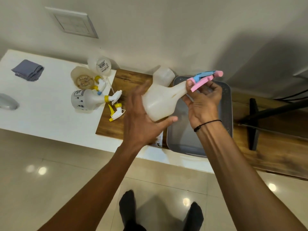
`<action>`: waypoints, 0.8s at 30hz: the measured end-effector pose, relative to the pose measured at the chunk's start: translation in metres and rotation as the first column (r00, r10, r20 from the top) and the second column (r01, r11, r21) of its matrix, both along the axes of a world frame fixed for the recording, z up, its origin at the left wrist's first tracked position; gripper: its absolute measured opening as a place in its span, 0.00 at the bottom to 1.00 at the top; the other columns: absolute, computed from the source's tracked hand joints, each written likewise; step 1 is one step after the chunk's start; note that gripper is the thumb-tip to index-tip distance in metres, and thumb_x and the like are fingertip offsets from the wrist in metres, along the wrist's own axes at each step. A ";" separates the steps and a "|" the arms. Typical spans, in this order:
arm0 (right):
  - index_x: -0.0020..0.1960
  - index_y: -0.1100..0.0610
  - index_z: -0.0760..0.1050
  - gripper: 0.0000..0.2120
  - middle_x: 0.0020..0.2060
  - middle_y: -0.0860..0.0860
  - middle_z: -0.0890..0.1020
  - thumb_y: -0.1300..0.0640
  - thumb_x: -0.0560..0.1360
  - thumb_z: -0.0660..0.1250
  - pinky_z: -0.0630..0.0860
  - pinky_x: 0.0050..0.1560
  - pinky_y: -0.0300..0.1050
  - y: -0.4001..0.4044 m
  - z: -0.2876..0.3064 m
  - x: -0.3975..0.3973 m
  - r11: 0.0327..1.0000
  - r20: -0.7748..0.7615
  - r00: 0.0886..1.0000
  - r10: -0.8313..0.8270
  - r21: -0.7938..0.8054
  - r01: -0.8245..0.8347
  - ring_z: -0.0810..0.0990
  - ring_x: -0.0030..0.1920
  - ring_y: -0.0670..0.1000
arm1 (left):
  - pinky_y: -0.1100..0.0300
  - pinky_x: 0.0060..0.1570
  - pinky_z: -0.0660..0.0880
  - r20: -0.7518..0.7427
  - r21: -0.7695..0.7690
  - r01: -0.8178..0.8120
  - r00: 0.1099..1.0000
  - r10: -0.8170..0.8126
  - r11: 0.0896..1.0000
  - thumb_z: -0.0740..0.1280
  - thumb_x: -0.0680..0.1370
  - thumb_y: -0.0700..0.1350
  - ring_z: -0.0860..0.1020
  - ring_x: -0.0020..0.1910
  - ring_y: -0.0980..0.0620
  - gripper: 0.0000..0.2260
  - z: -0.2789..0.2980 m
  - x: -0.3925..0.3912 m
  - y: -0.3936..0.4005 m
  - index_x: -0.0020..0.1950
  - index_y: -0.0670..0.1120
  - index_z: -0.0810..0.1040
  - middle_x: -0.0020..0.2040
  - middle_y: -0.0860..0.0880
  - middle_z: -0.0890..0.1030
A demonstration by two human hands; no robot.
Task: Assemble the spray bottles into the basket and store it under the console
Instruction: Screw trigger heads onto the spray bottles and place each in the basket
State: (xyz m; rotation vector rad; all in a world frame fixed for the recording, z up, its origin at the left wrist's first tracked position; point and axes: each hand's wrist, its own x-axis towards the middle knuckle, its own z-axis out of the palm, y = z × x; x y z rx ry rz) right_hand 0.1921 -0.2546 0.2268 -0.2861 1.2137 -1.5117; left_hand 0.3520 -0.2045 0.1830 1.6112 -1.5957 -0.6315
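A white translucent spray bottle (160, 101) is held sideways above the grey basket (227, 107). My left hand (141, 117) cradles its body with spread, nearly straight fingers and the thumb under its base. My right hand (204, 99) pinches the pink and blue trigger head (205, 78) at the bottle's neck. Another white bottle (164, 75) stands behind by the wall. On the console to the left lie several more bottles (83, 99) with yellow collars. A loose yellow and white trigger head (115, 112) rests on the wooden board (110, 124).
A folded grey cloth (28, 71) lies at the far left of the white console top (41, 117). A black stand (253, 124) and cables sit on the wood surface at right. Glossy tiled floor (66, 172) and my feet in dark socks are below.
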 end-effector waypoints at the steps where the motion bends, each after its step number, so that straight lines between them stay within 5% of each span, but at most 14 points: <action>1: 0.70 0.63 0.63 0.29 0.55 0.57 0.82 0.74 0.75 0.72 0.84 0.55 0.61 0.000 0.001 -0.003 1.000 0.018 1.000 0.002 -0.012 -0.002 0.85 0.55 0.56 | 0.62 0.56 0.80 -0.216 0.100 -0.029 0.975 0.050 0.995 0.74 0.69 0.69 0.72 0.71 0.52 0.44 0.001 0.006 0.000 0.79 0.54 0.62 0.75 0.50 0.69; 2: 0.72 0.64 0.63 0.30 0.55 0.57 0.82 0.74 0.75 0.72 0.84 0.56 0.61 0.001 0.002 -0.005 1.000 0.020 1.000 0.010 -0.021 -0.009 0.85 0.54 0.55 | 0.59 0.51 0.83 -0.427 0.265 -0.018 0.894 0.134 0.964 0.68 0.73 0.71 0.77 0.68 0.51 0.38 0.002 0.013 -0.001 0.78 0.56 0.64 0.74 0.50 0.72; 4: 0.73 0.65 0.63 0.32 0.56 0.57 0.82 0.75 0.74 0.71 0.83 0.58 0.60 0.003 0.002 -0.007 0.999 0.007 0.999 0.040 -0.035 -0.040 0.84 0.53 0.53 | 0.55 0.38 0.84 -0.694 0.598 0.273 0.647 0.316 0.754 0.56 0.74 0.78 0.87 0.51 0.47 0.36 0.004 0.027 -0.007 0.72 0.55 0.74 0.68 0.42 0.81; 6: 0.74 0.65 0.63 0.32 0.59 0.59 0.81 0.76 0.74 0.70 0.83 0.59 0.60 0.004 0.003 -0.008 0.996 0.028 0.997 0.073 -0.047 -0.072 0.84 0.53 0.54 | 0.59 0.32 0.82 -0.778 0.620 0.508 0.495 0.386 0.599 0.60 0.75 0.77 0.85 0.38 0.48 0.37 0.007 0.035 -0.007 0.72 0.51 0.77 0.62 0.35 0.84; 8: 0.75 0.65 0.64 0.32 0.63 0.62 0.79 0.76 0.74 0.70 0.84 0.57 0.58 0.002 0.003 -0.013 0.995 0.059 0.994 0.089 -0.060 -0.085 0.84 0.54 0.55 | 0.58 0.36 0.84 -0.829 0.558 0.508 0.379 0.411 0.656 0.72 0.77 0.63 0.87 0.46 0.48 0.30 0.000 0.034 -0.008 0.75 0.50 0.74 0.64 0.38 0.82; 11: 0.74 0.66 0.66 0.30 0.67 0.66 0.78 0.75 0.75 0.71 0.86 0.52 0.55 -0.001 0.004 -0.020 0.997 0.060 0.996 0.071 -0.045 -0.068 0.84 0.56 0.57 | 0.42 0.56 0.83 -0.889 0.379 0.416 0.412 0.200 0.827 0.81 0.72 0.42 0.79 0.70 0.43 0.39 -0.010 0.032 -0.004 0.78 0.59 0.68 0.73 0.50 0.76; 14: 0.74 0.66 0.67 0.30 0.64 0.64 0.80 0.76 0.74 0.71 0.86 0.50 0.54 -0.002 0.003 -0.022 0.994 0.085 0.992 0.093 -0.057 -0.088 0.87 0.52 0.54 | 0.31 0.56 0.80 -0.933 0.359 0.488 0.175 0.313 0.796 0.80 0.71 0.56 0.77 0.71 0.37 0.38 -0.011 0.033 -0.002 0.79 0.60 0.68 0.77 0.47 0.73; 16: 0.74 0.64 0.67 0.30 0.60 0.61 0.81 0.76 0.74 0.70 0.86 0.53 0.54 -0.001 0.002 -0.022 0.990 0.101 0.986 0.134 -0.067 -0.128 0.88 0.49 0.52 | 0.39 0.49 0.85 -0.871 0.472 0.589 0.198 0.449 0.656 0.69 0.74 0.71 0.83 0.64 0.35 0.40 -0.002 0.036 -0.004 0.80 0.51 0.68 0.74 0.37 0.76; 18: 0.74 0.65 0.67 0.29 0.59 0.60 0.80 0.76 0.75 0.68 0.85 0.56 0.56 0.001 0.001 -0.023 0.981 0.103 0.977 0.186 -0.074 -0.179 0.87 0.51 0.54 | 0.48 0.44 0.87 -0.865 0.496 0.619 0.289 0.411 0.609 0.72 0.74 0.67 0.86 0.58 0.39 0.40 0.000 0.036 -0.005 0.79 0.47 0.68 0.71 0.34 0.77; 20: 0.74 0.67 0.67 0.28 0.59 0.62 0.79 0.76 0.76 0.67 0.84 0.58 0.57 0.000 0.000 -0.025 0.978 0.097 0.974 0.203 -0.068 -0.197 0.84 0.56 0.58 | 0.49 0.49 0.86 -0.884 0.453 0.491 0.358 0.301 0.744 0.83 0.70 0.51 0.82 0.65 0.41 0.41 -0.004 0.034 -0.007 0.79 0.50 0.68 0.73 0.42 0.77; 22: 0.75 0.68 0.66 0.28 0.60 0.63 0.79 0.76 0.76 0.67 0.83 0.58 0.58 -0.001 -0.001 -0.028 0.980 0.095 0.976 0.195 -0.052 -0.191 0.81 0.60 0.60 | 0.47 0.58 0.82 -0.880 0.338 0.403 0.456 0.134 0.850 0.81 0.69 0.40 0.76 0.73 0.44 0.44 -0.008 0.035 -0.006 0.81 0.57 0.65 0.74 0.50 0.75; 24: 0.75 0.68 0.65 0.30 0.63 0.66 0.78 0.77 0.75 0.67 0.82 0.59 0.59 -0.001 -0.002 -0.027 0.981 0.098 0.976 0.192 -0.035 -0.190 0.81 0.61 0.60 | 0.39 0.62 0.79 -0.924 0.297 0.430 0.355 0.143 0.852 0.81 0.70 0.48 0.76 0.73 0.42 0.44 -0.007 0.037 -0.009 0.81 0.60 0.63 0.76 0.52 0.73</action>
